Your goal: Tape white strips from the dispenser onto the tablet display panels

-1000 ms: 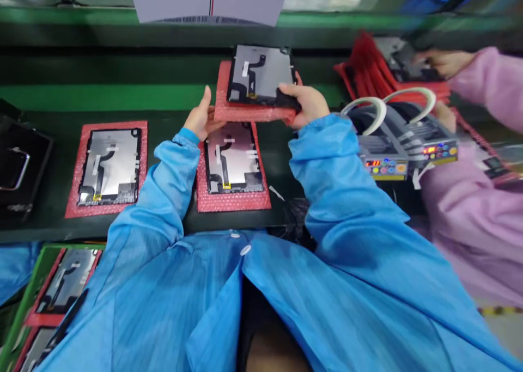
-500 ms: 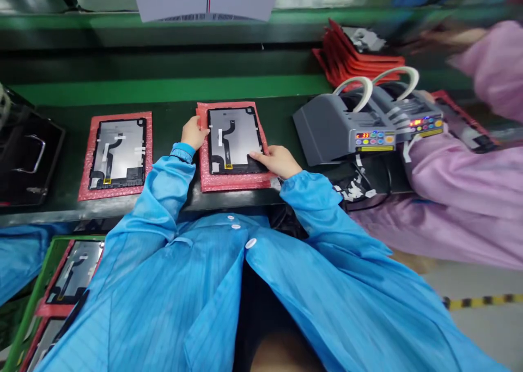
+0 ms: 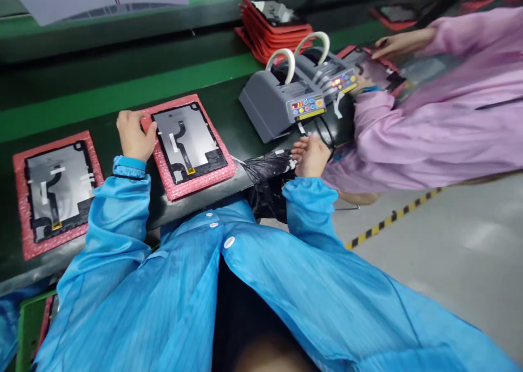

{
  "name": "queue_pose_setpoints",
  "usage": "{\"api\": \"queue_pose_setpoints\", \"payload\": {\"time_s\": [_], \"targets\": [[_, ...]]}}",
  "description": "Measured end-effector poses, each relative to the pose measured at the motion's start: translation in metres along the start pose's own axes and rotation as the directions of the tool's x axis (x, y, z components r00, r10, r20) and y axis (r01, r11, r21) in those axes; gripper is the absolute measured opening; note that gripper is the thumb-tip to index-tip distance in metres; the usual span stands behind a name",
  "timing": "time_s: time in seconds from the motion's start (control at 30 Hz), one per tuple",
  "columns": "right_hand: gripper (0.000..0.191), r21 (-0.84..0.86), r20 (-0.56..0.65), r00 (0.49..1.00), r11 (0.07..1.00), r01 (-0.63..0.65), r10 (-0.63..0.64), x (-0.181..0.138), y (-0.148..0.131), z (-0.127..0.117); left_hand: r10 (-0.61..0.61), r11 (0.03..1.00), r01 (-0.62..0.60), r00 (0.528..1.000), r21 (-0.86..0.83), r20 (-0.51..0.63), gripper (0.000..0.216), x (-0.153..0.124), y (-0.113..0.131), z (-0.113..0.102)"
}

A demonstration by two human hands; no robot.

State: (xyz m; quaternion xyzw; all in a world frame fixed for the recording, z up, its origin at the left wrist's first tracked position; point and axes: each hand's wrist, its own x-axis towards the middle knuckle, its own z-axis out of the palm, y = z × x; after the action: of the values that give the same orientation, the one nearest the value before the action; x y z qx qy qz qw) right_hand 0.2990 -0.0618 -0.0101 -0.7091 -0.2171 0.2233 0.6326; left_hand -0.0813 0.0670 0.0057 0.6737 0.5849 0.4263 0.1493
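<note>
A dark panel with a black flex cable [image 3: 186, 142] lies on a red bubble-wrap sheet [image 3: 192, 184] on the dark bench. My left hand [image 3: 133, 135] rests on that sheet's upper left corner, fingers curled over its edge. My right hand [image 3: 310, 154] is off to the right, just below the grey tape dispenser [image 3: 281, 102], fingers bent near a strip of white tape at its outlet. Whether it holds a piece I cannot make out. A second panel on red wrap [image 3: 55, 189] lies at the left.
A person in a pink coat [image 3: 429, 127] works at the right, hands on another panel beyond a second dispenser [image 3: 327, 69]. A stack of red sheets [image 3: 273, 31] sits behind. A black plastic bag [image 3: 263, 173] hangs at the bench edge. Yellow-black floor tape [image 3: 392, 217] runs below.
The lifted panel on its red sheet was set down on the bench. My right hand left it and moved right to the tape dispenser. The view swung right.
</note>
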Motion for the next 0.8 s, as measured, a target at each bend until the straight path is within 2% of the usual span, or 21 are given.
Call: {"api": "queue_pose_setpoints", "payload": {"time_s": [0.07, 0.13, 0.23, 0.27, 0.33, 0.4, 0.47, 0.53, 0.63, 0.7, 0.8], "targets": [[0.042, -0.007, 0.018, 1.0, 1.0, -0.007, 0.007, 0.013, -0.003, 0.001, 0.115, 0.993, -0.112, 0.99, -0.031, 0.076, 0.021, 0.004, 0.012, 0.0], [0.036, -0.055, -0.018, 0.999, 0.998, 0.026, -0.027, 0.015, -0.008, 0.003, 0.181, 0.983, -0.173, 0.969, -0.065, 0.17, 0.018, 0.006, 0.02, 0.002], [0.027, -0.161, -0.131, 0.966, 0.967, 0.2, -0.222, 0.0, -0.019, 0.003, 0.235, 0.971, -0.213, 0.929, -0.104, 0.288, 0.015, 0.007, 0.02, 0.006], [0.025, -0.175, -0.129, 0.946, 0.946, 0.273, -0.297, -0.008, -0.023, 0.004, 0.251, 0.967, -0.226, 0.91, -0.115, 0.329, 0.015, 0.007, 0.017, 0.008], [0.023, -0.153, -0.004, 0.924, 0.913, 0.377, -0.382, -0.023, -0.031, 0.01, 0.285, 0.959, -0.251, 0.863, -0.135, 0.418, 0.017, 0.008, 0.011, 0.011], [0.027, -0.123, 0.242, 0.901, 0.909, 0.398, -0.361, -0.036, -0.038, 0.028, 0.304, 0.953, -0.263, 0.814, -0.153, 0.495, 0.022, 0.008, 0.004, 0.016], [0.031, -0.125, 0.479, 0.834, 0.919, 0.375, -0.275, -0.044, -0.043, 0.058, 0.307, 0.952, -0.259, 0.783, -0.166, 0.54, 0.029, 0.007, -0.002, 0.021], [0.032, -0.13, 0.643, 0.741, 0.927, 0.353, -0.192, -0.046, -0.045, 0.096, 0.309, 0.951, -0.258, 0.769, -0.171, 0.559, 0.034, 0.006, -0.007, 0.025], [0.03, -0.137, 0.801, 0.591, 0.931, 0.339, -0.098, -0.044, -0.042, 0.153, 0.33, 0.942, -0.299, 0.749, -0.152, 0.575, 0.039, 0.004, -0.013, 0.027], [0.028, -0.174, 0.861, 0.507, 0.919, 0.353, -0.032, -0.041, -0.037, 0.182, 0.347, 0.932, -0.336, 0.733, -0.131, 0.585, 0.041, 0.003, -0.015, 0.027], [0.026, -0.245, 0.895, 0.445, 0.871, 0.426, 0.034, -0.042, -0.029, 0.209, 0.352, 0.929, -0.349, 0.73, -0.123, 0.586, 0.043, 0.003, -0.017, 0.027]]}}
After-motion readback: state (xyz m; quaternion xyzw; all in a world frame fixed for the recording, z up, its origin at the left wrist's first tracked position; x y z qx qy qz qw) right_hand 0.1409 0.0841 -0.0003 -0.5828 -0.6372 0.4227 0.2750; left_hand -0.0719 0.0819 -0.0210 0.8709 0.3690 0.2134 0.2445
